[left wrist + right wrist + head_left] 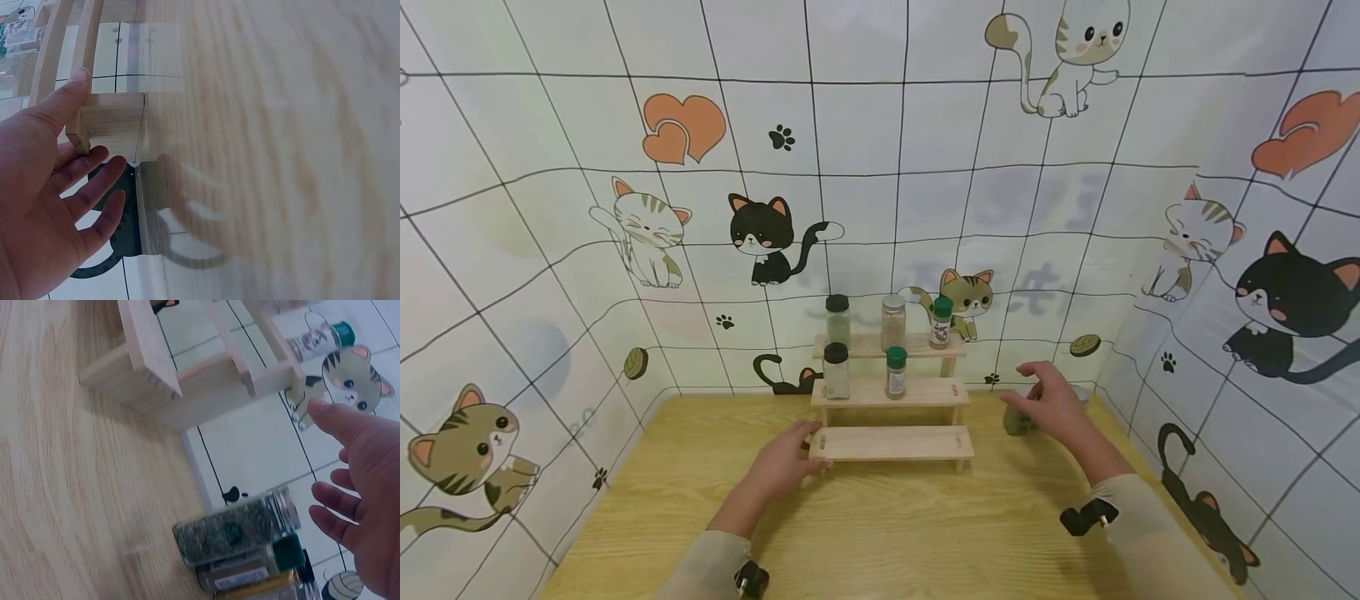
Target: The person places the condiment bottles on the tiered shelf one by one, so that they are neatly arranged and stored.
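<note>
A three-step wooden rack (891,443) stands against the back wall. My left hand (782,460) holds the left end of its lowest board, the thumb on the board's edge and a fingertip against the underside in the left wrist view. To the rack's right, my right hand (1052,406) hovers with fingers spread, touching nothing in the right wrist view. Near it stands a glass jar of dried herbs (228,532), beside a green-capped spice jar (244,569) and a partly hidden jar with yellow contents (262,584). In the head view, my hand covers most of this group.
On the top step are a black-capped jar (838,325), a silver-capped jar (893,323) and a small green-capped jar (941,323). The middle step bears another black-capped jar (836,372) and a green-capped one (896,375). Cat-patterned sheeting (865,208) surrounds the wooden table (880,533).
</note>
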Demonstrator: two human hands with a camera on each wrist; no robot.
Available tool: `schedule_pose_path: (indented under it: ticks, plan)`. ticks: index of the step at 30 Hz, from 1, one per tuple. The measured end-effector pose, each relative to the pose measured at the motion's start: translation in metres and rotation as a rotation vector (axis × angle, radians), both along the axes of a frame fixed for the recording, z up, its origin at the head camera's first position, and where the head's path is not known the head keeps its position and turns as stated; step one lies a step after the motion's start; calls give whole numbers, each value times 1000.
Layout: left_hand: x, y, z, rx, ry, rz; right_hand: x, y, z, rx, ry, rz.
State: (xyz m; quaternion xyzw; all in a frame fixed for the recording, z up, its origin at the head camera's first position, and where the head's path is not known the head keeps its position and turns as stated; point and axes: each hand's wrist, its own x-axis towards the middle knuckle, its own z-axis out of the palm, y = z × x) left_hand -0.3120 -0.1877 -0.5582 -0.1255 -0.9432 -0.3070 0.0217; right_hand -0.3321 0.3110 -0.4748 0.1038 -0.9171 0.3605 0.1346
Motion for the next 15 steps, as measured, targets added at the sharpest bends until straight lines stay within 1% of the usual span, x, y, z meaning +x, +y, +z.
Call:
schedule_pose_path:
  ticks: [3,7,11,15]
  plan:
    - [0,-1,0,-1,0,-2,-1,11,-4,16,-29,-1]
    - [1,0,1,5,3,-3,-6,22,-11,55,-24,10]
    - [1,0,3,7,7,-5,-14,30,-19,89,-23,44]
    - [1,-1,2,6,11,-7,-22,35,-28,124,-43,81]
